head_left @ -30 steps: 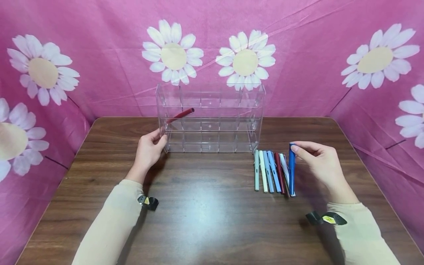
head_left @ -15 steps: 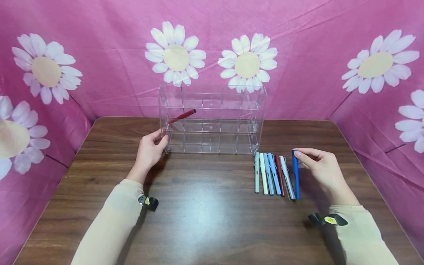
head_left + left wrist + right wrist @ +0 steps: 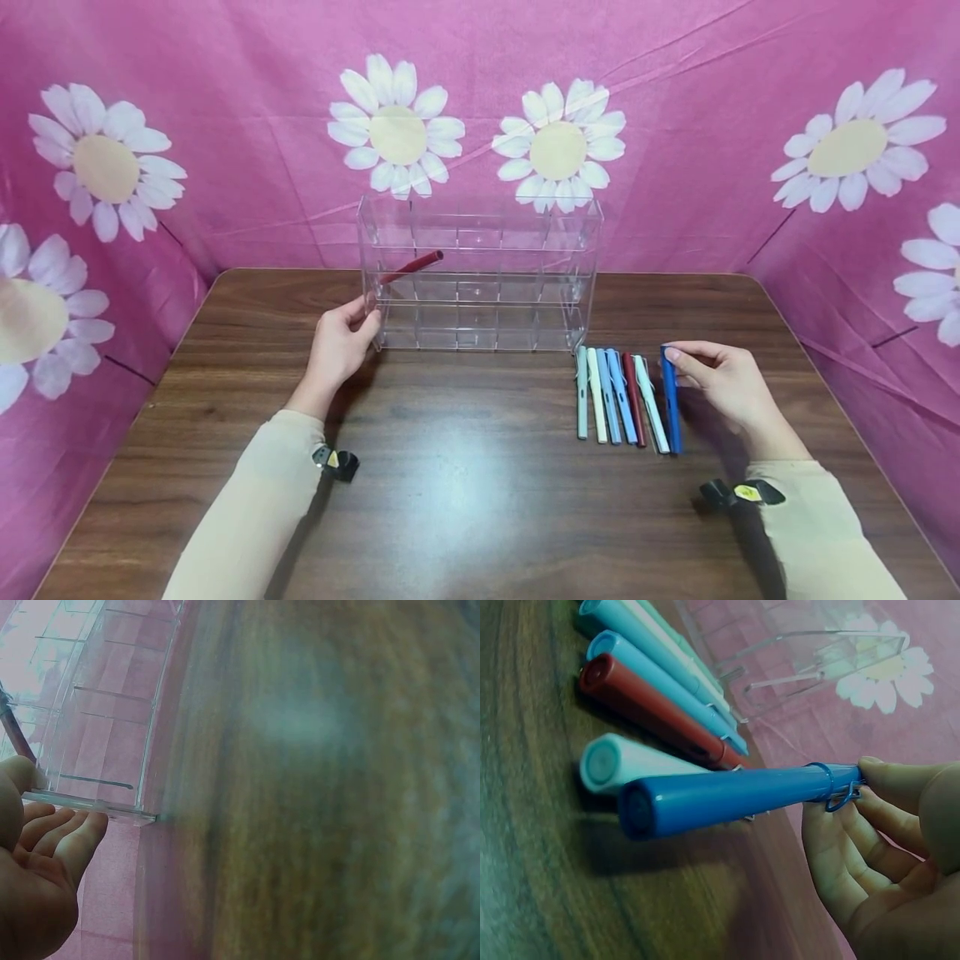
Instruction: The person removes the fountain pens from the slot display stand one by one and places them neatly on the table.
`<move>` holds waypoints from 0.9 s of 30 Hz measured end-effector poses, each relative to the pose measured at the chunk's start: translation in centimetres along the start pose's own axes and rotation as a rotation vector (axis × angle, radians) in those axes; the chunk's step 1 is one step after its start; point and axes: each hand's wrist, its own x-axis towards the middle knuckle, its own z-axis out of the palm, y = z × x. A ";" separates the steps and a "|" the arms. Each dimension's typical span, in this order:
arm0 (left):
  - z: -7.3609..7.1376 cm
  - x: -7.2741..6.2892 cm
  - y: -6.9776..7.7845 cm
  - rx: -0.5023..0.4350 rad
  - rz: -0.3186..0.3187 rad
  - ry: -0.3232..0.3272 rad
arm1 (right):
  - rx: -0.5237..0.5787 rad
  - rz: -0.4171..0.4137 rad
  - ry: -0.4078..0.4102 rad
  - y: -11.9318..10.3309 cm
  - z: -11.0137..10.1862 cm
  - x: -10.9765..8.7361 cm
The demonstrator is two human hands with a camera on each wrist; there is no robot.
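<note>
My left hand [image 3: 337, 350] grips the left side wall of a clear acrylic tiered rack [image 3: 480, 340], thumb on one face and fingers on the other in the left wrist view. A dark red pen [image 3: 412, 267] slants in the rack's left part. My right hand [image 3: 727, 379] pinches a blue pen [image 3: 672, 408] by its clip end between thumb and fingers. In the right wrist view, that pen's far end overlaps a pale mint pen [image 3: 622, 765]. Left of it lies a row with a red pen [image 3: 633, 400], light blue pens [image 3: 622, 400], a cream pen [image 3: 597, 400] and a grey-green pen [image 3: 582, 400].
The dark wood-grain table [image 3: 450, 517] carries the rack near its back and the pens at the rack's front right corner. A pink cloth backdrop [image 3: 675, 125] with white daisies encloses the back and sides. Black bands [image 3: 337, 462] sit on both wrists.
My right hand has shifted slightly right and nearer with the blue pen, uncovering more of the mint pen beside it. The left hand keeps its grip on the rack.
</note>
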 end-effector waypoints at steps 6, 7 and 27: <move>-0.1 -0.1 -0.1 -0.011 -0.003 0.003 | -0.044 0.025 -0.014 0.5 0.2 0.6; -0.2 -0.1 0.0 -0.011 -0.002 0.004 | -0.045 0.029 -0.014 0.5 0.2 0.7; -0.1 0.0 0.1 -0.014 -0.005 -0.011 | -0.101 0.107 -0.017 1.4 0.4 1.7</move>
